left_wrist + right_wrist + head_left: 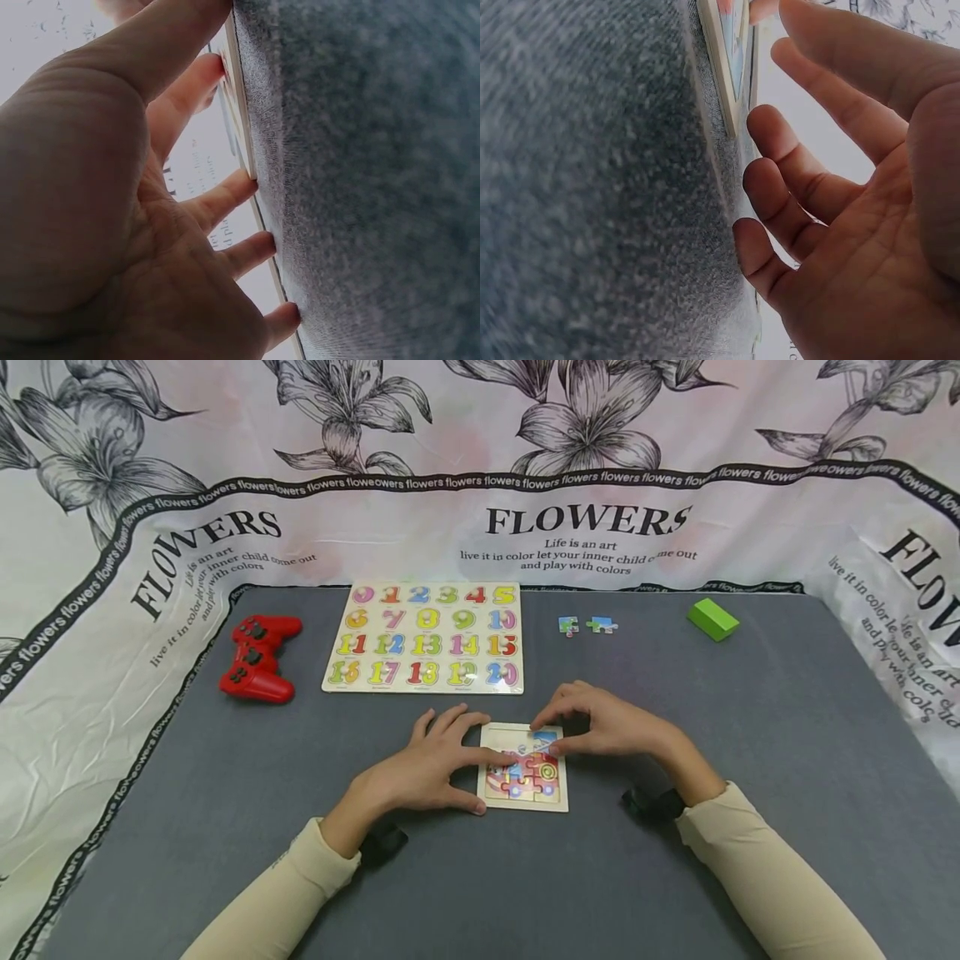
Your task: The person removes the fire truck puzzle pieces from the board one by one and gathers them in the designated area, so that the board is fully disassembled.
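Note:
A small wooden jigsaw puzzle (561, 802) with a pale frame lies flat before me, filled with red, yellow and blue picture pieces (545, 770). My left hand (420, 768) spreads over its left side. One finger rests on the picture, the thumb touches the lower left corner, and other fingertips lie on the cloth in the left wrist view. At the upper right of the puzzle is my right hand (611, 722), its thumb and forefinger apart on either side of a blue piece (545, 739). The right wrist view shows nothing between its loosely bent fingers (769, 187).
Behind the puzzle lies a number board (423, 687) with coloured numerals. Two loose jigsaw pieces (568, 626) sit further right, beyond them a green block (713, 619). A red game controller (258, 660) is at the left on the grey tablecloth (480, 893).

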The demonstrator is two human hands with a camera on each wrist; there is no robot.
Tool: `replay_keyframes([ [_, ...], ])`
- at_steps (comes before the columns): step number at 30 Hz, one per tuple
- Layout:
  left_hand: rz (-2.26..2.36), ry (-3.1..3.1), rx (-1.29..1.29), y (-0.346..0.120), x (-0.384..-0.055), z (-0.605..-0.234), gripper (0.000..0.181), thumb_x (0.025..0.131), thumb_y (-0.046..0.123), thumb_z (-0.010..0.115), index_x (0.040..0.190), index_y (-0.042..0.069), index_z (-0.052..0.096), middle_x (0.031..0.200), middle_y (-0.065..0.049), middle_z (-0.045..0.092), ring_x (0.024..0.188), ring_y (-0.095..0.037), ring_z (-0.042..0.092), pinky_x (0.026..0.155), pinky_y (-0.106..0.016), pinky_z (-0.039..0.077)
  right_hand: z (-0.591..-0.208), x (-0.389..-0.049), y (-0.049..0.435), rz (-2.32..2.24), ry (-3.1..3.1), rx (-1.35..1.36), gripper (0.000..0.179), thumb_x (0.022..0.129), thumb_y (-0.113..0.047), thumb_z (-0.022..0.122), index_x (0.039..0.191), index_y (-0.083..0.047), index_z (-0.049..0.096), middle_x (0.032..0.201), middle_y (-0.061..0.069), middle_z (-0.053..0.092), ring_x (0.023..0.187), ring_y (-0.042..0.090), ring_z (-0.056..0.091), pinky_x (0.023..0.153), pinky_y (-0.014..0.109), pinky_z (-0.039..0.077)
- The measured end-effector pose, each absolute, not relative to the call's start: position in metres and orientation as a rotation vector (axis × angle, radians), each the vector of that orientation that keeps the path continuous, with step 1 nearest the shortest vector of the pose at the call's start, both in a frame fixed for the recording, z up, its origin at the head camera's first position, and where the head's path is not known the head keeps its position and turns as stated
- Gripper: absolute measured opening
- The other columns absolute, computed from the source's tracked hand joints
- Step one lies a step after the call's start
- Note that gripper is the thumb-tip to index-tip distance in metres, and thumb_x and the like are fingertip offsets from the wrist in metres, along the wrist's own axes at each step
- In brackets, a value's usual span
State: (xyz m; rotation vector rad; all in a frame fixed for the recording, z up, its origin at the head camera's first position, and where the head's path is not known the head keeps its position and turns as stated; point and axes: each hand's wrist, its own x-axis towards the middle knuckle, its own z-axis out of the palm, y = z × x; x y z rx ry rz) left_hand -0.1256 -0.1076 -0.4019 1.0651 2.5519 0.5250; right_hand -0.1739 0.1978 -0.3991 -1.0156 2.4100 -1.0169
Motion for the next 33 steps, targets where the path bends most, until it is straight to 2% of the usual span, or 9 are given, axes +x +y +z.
replay_keyframes([
  [13,0.517,2.520,1.051,-0.1072,-0.1237,-0.4033,0.067,0.088,0.051,0.075,0.149,0.047,0.048,0.168,-0.008,0.022,0.158,-0.041,0.004,0.116,-0.077,0.002,-0.4012,-0.1749,0.1983,-0.920,2.419,-1.039,0.035,0.082,-0.024,0.086,0.116,-0.027,0.077,0.108,-0.002,0.065,0.097,0.020,0.047,0.086,0.038,0.039],
  [18,0.514,2.518,1.057,-0.1073,-0.1253,-0.4038,0.067,0.087,0.051,0.075,0.149,0.046,0.048,0.168,-0.009,0.022,0.158,-0.042,0.004,0.116,-0.077,0.002,-0.4033,-0.1725,0.1942,-0.825,2.441,-1.039,0.034,0.084,-0.027,0.085,0.117,-0.033,0.076,0.106,-0.004,0.059,0.097,0.018,0.043,0.085,0.037,0.033],
  [33,0.505,2.527,1.045,-0.1058,-0.1261,-0.4023,0.070,0.085,0.052,0.077,0.149,0.047,0.049,0.167,-0.008,0.024,0.158,-0.041,0.005,0.117,-0.076,0.002,-0.3998,-0.1695,0.1911,-0.807,2.456,-1.035,0.031,0.084,-0.022,0.084,0.112,-0.034,0.078,0.101,-0.003,0.054,0.095,0.018,0.039,0.082,0.037,0.028],
])
